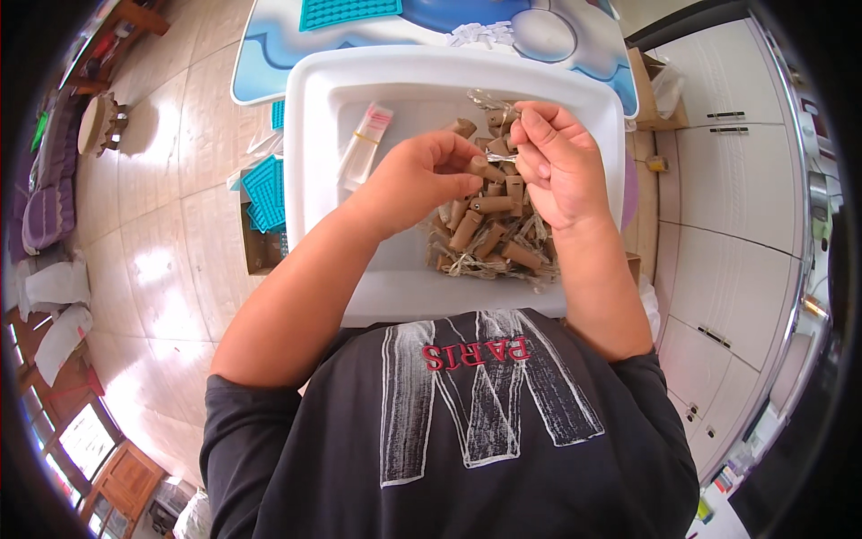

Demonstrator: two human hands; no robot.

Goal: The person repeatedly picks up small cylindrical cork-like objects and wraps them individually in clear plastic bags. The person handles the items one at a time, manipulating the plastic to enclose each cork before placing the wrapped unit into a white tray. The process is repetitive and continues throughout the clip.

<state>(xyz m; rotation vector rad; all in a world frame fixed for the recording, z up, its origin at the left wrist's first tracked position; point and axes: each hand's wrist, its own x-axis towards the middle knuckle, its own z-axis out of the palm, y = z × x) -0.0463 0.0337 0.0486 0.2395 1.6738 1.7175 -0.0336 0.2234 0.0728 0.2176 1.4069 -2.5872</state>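
My left hand [415, 180] pinches a brown cork-like stopper [487, 170] between thumb and fingers, above a white plastic tub [310, 180]. To its right, my right hand [564, 166] is closed on a thin, pale wire bundle [489, 101], which sticks out past the fingertips to the left. A fine strand runs between the two hands. Beneath them in the tub lies a heap of similar brown stoppers [491, 205] with tangled pale wires [476, 266]. At the tub's left side rest clear plastic bags [364, 148] held by a yellow band.
Behind the tub is a blue-and-white patterned table [260, 63] with a teal silicone mould [346, 11] and small white pieces [483, 34]. More teal moulds [264, 193] sit in a cardboard box [260, 247] at left. White cabinets [732, 162] stand on the right.
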